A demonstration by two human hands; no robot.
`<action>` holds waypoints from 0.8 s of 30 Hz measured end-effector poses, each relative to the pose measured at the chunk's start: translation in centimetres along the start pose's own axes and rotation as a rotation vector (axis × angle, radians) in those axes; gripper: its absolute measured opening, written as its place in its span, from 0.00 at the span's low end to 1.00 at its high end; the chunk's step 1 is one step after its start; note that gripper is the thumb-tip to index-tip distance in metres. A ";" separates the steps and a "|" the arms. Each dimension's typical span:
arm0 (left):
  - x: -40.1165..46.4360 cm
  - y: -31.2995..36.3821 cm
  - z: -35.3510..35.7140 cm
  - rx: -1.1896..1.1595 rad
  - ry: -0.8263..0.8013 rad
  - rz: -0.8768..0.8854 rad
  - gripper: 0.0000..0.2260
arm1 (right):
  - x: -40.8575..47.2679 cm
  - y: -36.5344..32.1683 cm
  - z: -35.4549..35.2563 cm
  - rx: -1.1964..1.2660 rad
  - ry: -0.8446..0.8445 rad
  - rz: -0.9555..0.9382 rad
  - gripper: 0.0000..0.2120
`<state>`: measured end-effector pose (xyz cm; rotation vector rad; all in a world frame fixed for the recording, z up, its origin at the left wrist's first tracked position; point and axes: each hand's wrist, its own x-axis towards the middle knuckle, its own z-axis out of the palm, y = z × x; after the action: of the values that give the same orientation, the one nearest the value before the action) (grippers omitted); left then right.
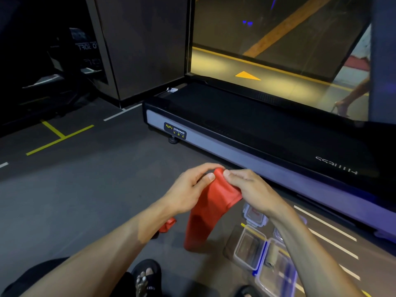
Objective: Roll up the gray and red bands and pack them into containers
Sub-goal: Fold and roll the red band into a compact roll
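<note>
Nearest, clear containers (248,247) sit on the floor right of the red band (211,209). Above them, left hand (188,189) and right hand (250,187) pinch its top edge; limp, thin and probably stretchy, it should roll best from that end.

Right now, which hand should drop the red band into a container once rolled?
Right hand, probably. Both hands pinch the red band's top end, but the clear containers lie on the floor below the right forearm; left hand sits farther away.

Bare forearms, dark clothing, black sandals.
No sleeves reach the wrists; a black sandal (147,275) with small white lettering leaves the toes showing.
</note>
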<state>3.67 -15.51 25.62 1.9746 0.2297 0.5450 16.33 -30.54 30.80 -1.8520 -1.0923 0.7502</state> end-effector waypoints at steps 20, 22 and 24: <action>0.1 -0.4 -0.3 -0.200 0.038 -0.092 0.14 | 0.1 -1.1 0.0 -0.127 0.266 -0.082 0.09; -0.1 -0.6 -0.6 -0.158 0.039 -0.099 0.08 | 0.4 -0.9 -0.1 -0.117 0.285 -0.082 0.10; -0.3 -0.7 -0.5 -0.110 0.033 -0.102 0.04 | 0.6 -0.8 -0.1 -0.095 0.290 -0.080 0.10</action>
<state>3.22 -14.88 25.16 1.8379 0.3127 0.5145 16.38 -29.85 31.51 -1.9129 -1.0206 0.3744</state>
